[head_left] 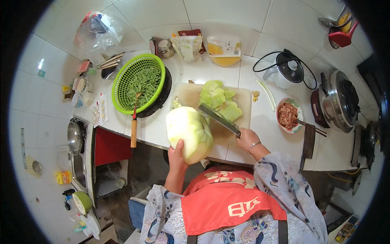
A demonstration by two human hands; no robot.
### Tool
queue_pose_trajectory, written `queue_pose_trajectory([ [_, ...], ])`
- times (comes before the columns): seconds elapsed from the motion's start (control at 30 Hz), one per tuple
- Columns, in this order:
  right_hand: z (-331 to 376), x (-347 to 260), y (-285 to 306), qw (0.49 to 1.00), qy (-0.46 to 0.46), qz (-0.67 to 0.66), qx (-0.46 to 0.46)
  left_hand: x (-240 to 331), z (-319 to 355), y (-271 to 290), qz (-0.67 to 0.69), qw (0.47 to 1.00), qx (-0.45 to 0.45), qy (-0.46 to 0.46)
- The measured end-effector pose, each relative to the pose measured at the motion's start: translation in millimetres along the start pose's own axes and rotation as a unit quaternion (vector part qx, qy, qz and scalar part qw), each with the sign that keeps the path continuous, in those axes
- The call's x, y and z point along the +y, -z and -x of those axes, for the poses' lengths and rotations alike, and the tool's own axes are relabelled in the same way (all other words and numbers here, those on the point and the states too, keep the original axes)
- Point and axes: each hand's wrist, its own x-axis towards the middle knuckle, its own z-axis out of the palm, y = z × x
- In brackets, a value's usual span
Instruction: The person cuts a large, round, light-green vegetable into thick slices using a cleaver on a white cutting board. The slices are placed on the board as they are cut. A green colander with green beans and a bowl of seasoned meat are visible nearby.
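Note:
A large pale green melon or gourd (189, 136), its surface smooth and light as if peeled, is tilted at the front edge of the cutting board (221, 137). My left hand (177, 155) grips it from below, thumb up its near side; I cannot tell whether the board bears any of its weight. My right hand (248, 140) is closed round the handle end of a cleaver (220, 118). The blade slants to the upper left, its tip close to the melon's right side. Behind the blade, several flat green pieces (217, 95) lie heaped on the board.
A green colander (118, 83) of cut green beans stands left, with a wooden-handled utensil (133, 132) across its rim. To the right are a bowl of minced meat (287, 116) with chopsticks, scallion stalks (266, 94), ginger (255, 95) and a small electric pot (284, 73). Bags line the wall.

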Motion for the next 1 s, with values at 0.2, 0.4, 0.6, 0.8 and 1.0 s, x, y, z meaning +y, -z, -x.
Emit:
queue_pose_trajectory([
  [0.2,28.8,-91.6,31.0,0.992,0.12,-0.037,-0.017,-7.0,0.2,14.2,-0.01,0.999,0.011,0.045],
  [0.4,30.1,-119.0,47.1,0.981,0.172,0.052,-0.075,-24.7,1.3,18.3,-0.005,1.0,-0.013,0.007],
  [0.6,7.3,-95.5,30.2,0.991,0.089,0.073,-0.07,-16.5,0.1,15.9,0.02,0.999,0.004,0.045],
  [0.8,9.3,-19.7,8.9,0.999,0.009,0.006,-0.045,0.7,2.0,17.7,0.04,0.999,-0.001,0.029],
  [1.0,7.9,-118.3,39.1,0.988,0.142,-0.005,-0.067,-16.0,3.8,20.1,-0.017,1.0,-0.008,0.011],
])
